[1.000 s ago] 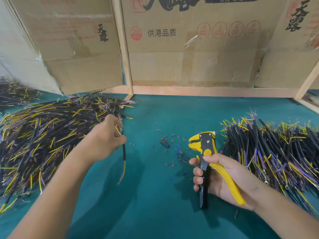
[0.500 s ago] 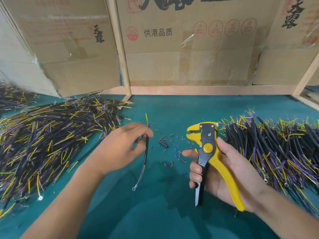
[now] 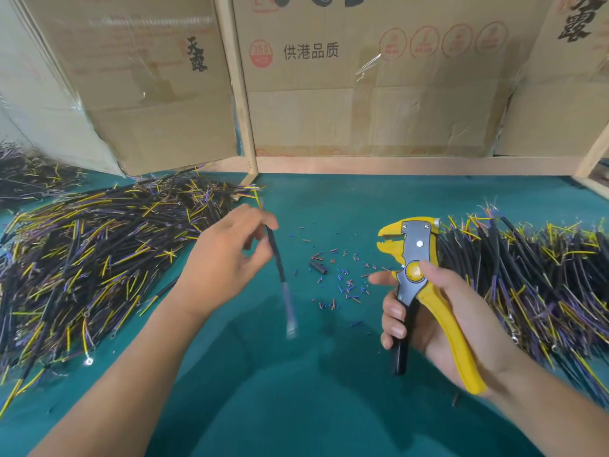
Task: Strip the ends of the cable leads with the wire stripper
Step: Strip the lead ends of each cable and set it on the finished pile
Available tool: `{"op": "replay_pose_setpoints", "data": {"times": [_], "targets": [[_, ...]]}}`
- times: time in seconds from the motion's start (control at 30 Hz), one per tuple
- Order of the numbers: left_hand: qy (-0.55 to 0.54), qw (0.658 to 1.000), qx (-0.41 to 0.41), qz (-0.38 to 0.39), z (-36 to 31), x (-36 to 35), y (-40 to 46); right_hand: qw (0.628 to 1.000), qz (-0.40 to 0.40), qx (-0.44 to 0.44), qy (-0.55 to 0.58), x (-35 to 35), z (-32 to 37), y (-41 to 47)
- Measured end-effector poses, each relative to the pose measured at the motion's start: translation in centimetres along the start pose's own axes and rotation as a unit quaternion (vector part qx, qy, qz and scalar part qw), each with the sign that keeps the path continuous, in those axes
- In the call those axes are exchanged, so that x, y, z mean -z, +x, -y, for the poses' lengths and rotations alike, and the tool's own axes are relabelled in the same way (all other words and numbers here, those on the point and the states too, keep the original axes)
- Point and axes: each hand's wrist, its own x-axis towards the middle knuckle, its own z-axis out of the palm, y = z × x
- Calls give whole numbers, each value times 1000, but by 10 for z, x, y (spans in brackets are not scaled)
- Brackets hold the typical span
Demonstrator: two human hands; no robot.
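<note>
My left hand [image 3: 224, 258] pinches one black cable lead [image 3: 278, 262] near its upper end, above the green table. The lead hangs down and is blurred at its lower tip; thin coloured wires stick out above my fingers. My right hand [image 3: 438, 318] grips the yellow and black wire stripper [image 3: 415, 268] by its handles, jaws pointing up and left, a hand's width right of the lead. The jaws hold nothing.
A large heap of black leads with yellow and purple wires [image 3: 82, 258] covers the table's left. Another heap [image 3: 534, 278] lies at the right. Small insulation scraps [image 3: 342, 278] dot the green mat [image 3: 296, 407] between my hands. Cardboard boxes [image 3: 362, 94] wall off the back.
My left hand lifted one lead out of the left heap and carried it right, toward the stripper. My right hand raised the stripper slightly and tilted it more upright.
</note>
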Motion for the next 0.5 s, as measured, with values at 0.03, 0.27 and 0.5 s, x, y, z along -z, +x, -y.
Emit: {"op": "replay_pose_setpoints", "data": {"times": [0.03,0.27,0.5], "targets": [[-12,1000,6,-4,-1,-1,-1,1000,-22,2,12,-1,0,1],[-194,974,114,-25,-18,-13,-1,999,-47,11,-11,0,0,1],[-265,956,125,3,-30,-21,-4,995,-87,35,-45,-8,2,-5]]}}
